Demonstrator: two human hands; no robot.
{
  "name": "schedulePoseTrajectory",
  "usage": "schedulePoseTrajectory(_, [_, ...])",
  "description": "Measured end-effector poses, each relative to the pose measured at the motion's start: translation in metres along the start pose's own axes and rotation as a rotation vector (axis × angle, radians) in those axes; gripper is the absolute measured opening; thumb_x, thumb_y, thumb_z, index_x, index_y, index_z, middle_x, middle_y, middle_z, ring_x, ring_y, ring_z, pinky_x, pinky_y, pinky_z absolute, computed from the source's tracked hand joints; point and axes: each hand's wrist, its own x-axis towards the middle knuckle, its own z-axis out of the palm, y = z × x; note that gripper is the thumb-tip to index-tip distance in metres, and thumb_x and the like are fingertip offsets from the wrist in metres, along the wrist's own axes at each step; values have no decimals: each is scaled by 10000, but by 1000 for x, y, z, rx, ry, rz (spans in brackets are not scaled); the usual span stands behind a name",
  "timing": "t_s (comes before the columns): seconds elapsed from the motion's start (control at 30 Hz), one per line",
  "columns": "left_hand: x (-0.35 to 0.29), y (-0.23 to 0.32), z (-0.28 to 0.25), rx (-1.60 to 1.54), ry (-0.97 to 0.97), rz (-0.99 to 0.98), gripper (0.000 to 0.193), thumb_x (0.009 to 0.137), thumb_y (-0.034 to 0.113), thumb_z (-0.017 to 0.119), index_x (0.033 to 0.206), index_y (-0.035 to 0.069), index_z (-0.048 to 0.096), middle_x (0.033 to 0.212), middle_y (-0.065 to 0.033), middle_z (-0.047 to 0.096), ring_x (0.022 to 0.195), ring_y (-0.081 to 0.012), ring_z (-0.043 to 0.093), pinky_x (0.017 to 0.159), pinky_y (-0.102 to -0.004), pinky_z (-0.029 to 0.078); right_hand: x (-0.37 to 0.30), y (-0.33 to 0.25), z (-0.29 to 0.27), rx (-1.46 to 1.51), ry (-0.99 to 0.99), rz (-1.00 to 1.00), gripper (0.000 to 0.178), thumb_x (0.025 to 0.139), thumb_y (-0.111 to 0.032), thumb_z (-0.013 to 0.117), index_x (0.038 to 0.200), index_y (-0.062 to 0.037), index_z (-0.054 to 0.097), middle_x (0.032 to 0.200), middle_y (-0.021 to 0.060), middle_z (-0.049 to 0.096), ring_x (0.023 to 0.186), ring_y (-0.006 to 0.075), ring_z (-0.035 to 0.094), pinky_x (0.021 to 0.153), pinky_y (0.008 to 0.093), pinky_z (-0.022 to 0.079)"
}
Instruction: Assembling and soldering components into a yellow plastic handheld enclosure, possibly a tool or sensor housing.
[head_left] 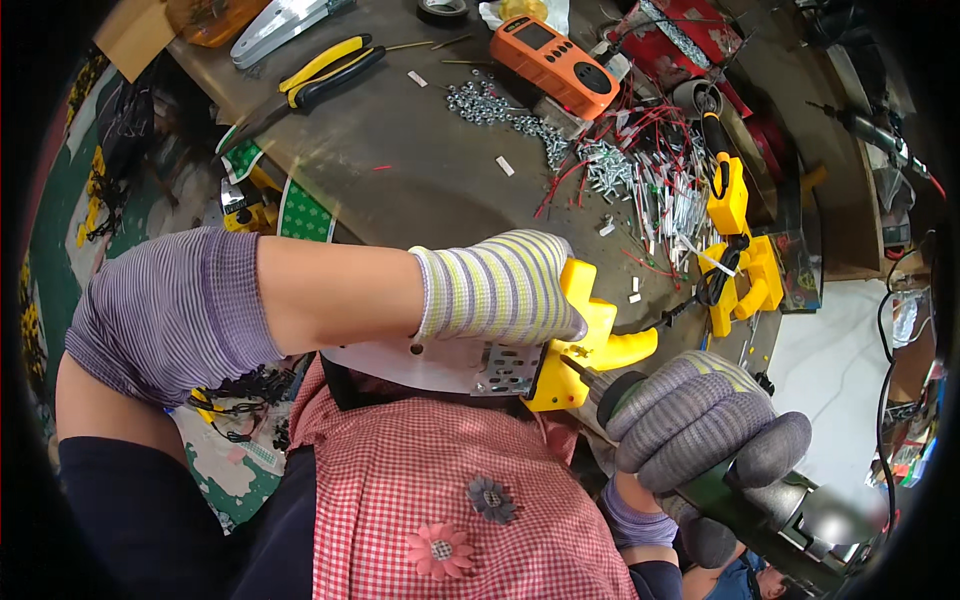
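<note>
My left hand (500, 285), in a yellow-and-grey striped glove, is closed on a yellow plastic housing (592, 335) with a curved handle; its fingertips are partly hidden. A pale metal plate (440, 368) with holes and slots extends leftward from the housing, below my left forearm. My right hand (700, 415), in a grey-palmed striped glove, wraps around a dark green power screwdriver (740, 510). The bit of this screwdriver points left and up at the housing's lower face, beside a screw hole; whether it touches I cannot tell.
Loose nuts (480, 103), screws (610, 168) and red-wired parts (670, 190) lie heaped at the back. Around them are an orange meter (555, 65), yellow-black pliers (325, 72) and more yellow housings (745, 275) with a black cord. Another person (735, 580) is at lower right.
</note>
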Motion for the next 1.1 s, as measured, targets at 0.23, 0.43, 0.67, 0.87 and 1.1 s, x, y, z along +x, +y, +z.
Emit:
schedulePoseTrajectory(0.23, [-1, -3, -1, -14, -2, -10, 659, 790, 366, 827, 1266, -23, 589, 1133, -205, 696, 1065, -326, 682, 925, -377, 539, 2, 6, -10, 149, -218, -99, 584, 883, -306, 784, 1182, -10, 379, 597, 185, 615, 462, 294, 630, 450, 425, 539])
schedulePoseTrajectory(0.43, [4, -6, 0, -6, 7, 41, 661, 786, 378, 823, 1249, -33, 590, 1117, -219, 696, 1060, -337, 682, 916, -379, 541, 4, 11, -1, 143, -163, -56, 390, 879, -218, 726, 1027, 16, 452, 637, 219, 617, 514, 328, 629, 490, 452, 544])
schedulePoseTrajectory(0.67, [-2, 1, -5, -88, -45, -9, 643, 794, 351, 825, 1253, -30, 585, 1121, -194, 701, 1026, -303, 694, 894, -372, 551, 8, 19, 10, 138, -100, 7, 184, 874, -95, 646, 811, 52, 555, 692, 267, 618, 586, 374, 628, 545, 489, 550])
schedulePoseTrajectory(0.87, [-1, 3, -4, -69, -52, -2, 656, 800, 344, 824, 1276, -31, 574, 1127, -194, 699, 1031, -299, 695, 892, -368, 553, 7, 18, 7, 184, -149, -44, 483, 915, -263, 738, 1181, 34, 464, 606, 193, 632, 461, 287, 628, 507, 428, 571])
schedulePoseTrajectory(1.1, [3, -2, -3, 4, -26, 11, 669, 797, 374, 828, 1271, -29, 583, 1146, -202, 693, 1069, -313, 681, 936, -363, 535, 6, 19, 13, 126, -235, -19, 582, 910, -262, 743, 1267, 33, 391, 652, 195, 652, 498, 290, 653, 531, 430, 587])
